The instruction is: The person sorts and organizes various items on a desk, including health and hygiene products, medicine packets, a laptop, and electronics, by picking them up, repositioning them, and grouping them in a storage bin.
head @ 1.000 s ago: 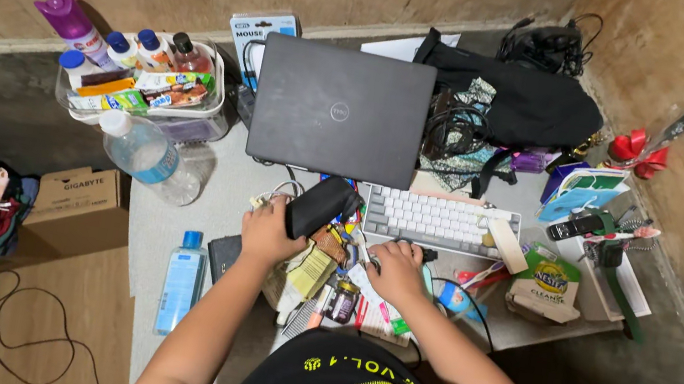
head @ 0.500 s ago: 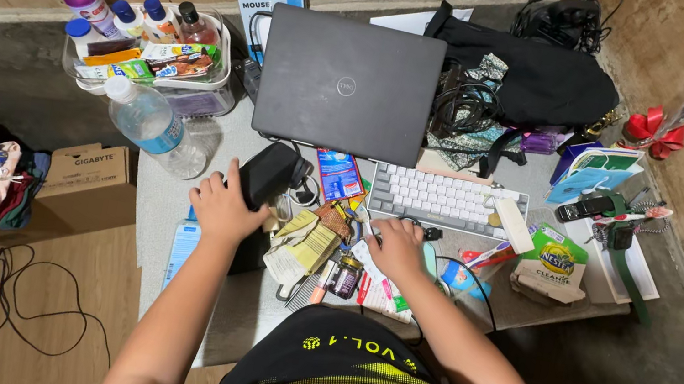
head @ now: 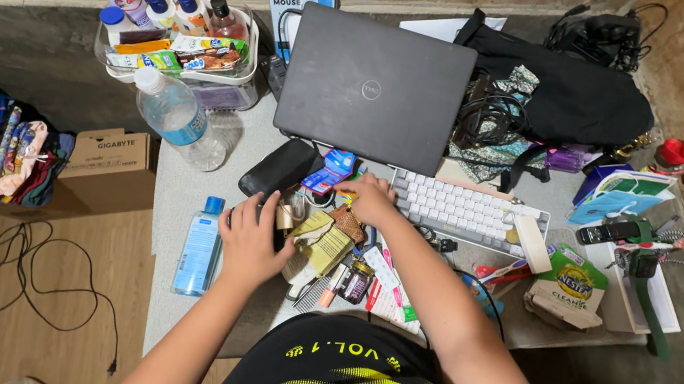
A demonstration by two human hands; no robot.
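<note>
Landmark: closed dark laptop (head: 373,86) on the grey table (head: 186,184). Left hand (head: 253,237) lies below the laptop's left front corner, palm down, fingers loosely spread over a pile of small packets (head: 322,244); whether it grips anything cannot be told. A black pouch (head: 279,169) lies free just below that corner, just beyond the left fingertips. Right hand (head: 370,199) sits directly below the laptop's front edge, beside the white keyboard (head: 466,213), fingers drawn together at a blue-and-red sachet (head: 329,171); the grip itself is hidden. A blue bottle (head: 200,246) lies left of the left hand
</note>
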